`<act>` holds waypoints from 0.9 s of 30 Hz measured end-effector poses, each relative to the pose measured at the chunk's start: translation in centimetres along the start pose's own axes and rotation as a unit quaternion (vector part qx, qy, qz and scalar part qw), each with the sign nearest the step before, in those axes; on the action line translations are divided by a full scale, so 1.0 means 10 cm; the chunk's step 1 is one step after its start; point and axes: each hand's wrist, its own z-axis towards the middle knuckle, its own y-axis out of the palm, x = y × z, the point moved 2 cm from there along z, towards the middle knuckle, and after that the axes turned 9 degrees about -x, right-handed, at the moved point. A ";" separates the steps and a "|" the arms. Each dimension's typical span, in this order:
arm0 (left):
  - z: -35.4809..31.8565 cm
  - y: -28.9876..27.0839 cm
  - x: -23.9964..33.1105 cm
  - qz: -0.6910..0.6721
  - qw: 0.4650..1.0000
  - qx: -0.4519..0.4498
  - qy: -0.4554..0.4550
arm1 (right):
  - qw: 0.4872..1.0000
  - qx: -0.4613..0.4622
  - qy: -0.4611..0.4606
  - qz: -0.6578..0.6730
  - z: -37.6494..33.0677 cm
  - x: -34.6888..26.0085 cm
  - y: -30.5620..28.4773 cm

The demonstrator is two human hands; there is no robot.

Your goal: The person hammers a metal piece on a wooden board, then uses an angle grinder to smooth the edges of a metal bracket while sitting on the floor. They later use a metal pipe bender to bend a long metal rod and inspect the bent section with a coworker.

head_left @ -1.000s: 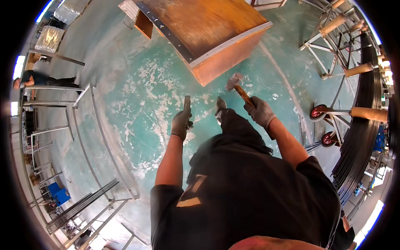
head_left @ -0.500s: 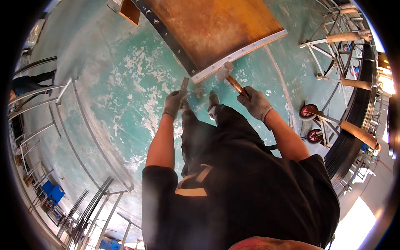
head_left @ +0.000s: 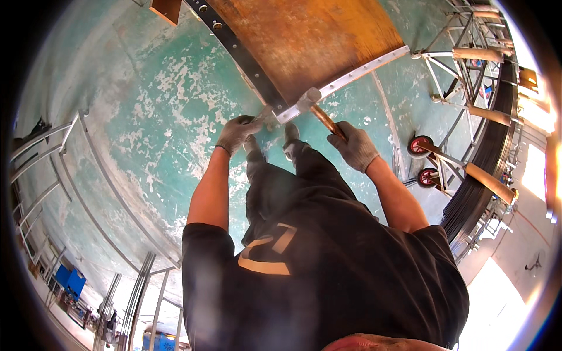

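A grey work glove covers my left hand (head_left: pixel 236 133), closed around a short flat metal bar (head_left: pixel 265 113). The bar's far end is at the near corner of a rusty orange-brown worktable (head_left: pixel 316 50); I cannot tell if it touches. My gloved right hand (head_left: pixel 356 147) grips a hammer (head_left: pixel 328 121) by its wooden handle. The hammer's greyish head overlaps the light metal strip (head_left: pixel 360 71) on the table's near right edge. A dark strip with round holes (head_left: pixel 237 50) runs along the table's left edge.
Metal rails (head_left: pixel 111 167) stand on the worn green floor (head_left: pixel 175 117) to the left. At the right is a rack with padded arms (head_left: pixel 490 182) and red-hubbed wheels (head_left: pixel 420 146), beside long black strips (head_left: pixel 483 167). Thin rods (head_left: pixel 137 292) stand at lower left.
My left hand has moved forward with the bar, toward the table's corner. The hammer is nearer the table edge. A person at the far left has mostly gone out of view.
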 end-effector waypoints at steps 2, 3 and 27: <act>0.09 -0.05 0.12 0.030 0.999 -0.023 -0.017 | 1.000 0.004 0.001 -0.002 0.07 -0.11 0.01; 0.12 -0.05 0.17 0.044 0.998 -0.034 -0.024 | 1.000 0.008 -0.009 -0.011 0.11 -0.13 0.02; 0.24 -0.18 0.20 0.044 0.996 -0.008 -0.077 | 0.990 -0.008 -0.046 -0.135 0.71 -0.40 0.37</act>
